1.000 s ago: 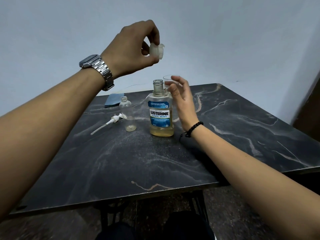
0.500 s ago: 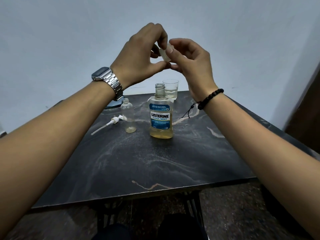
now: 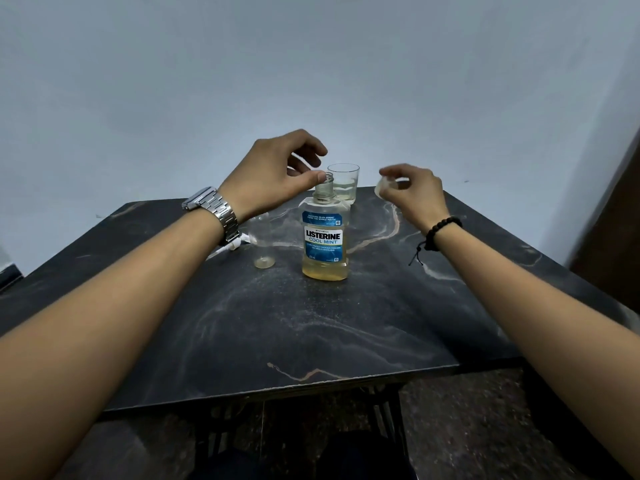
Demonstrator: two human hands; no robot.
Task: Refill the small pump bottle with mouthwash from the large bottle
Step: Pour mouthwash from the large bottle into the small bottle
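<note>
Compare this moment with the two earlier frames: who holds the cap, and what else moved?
The cap passed from the left hand to the right hand, which now pinches it out to the right. The left hand, grip empty, dropped to the open neck of the Listerine bottle. The small bottle, pump and glass stayed put.

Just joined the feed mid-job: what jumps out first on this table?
The uncapped Listerine bottle stands mid-table, with the left hand curled just beside its open neck. The right hand is raised to the right, pinching the pale cap. The small clear bottle stands open left of the big one, almost empty, and a glass sits behind.
</note>
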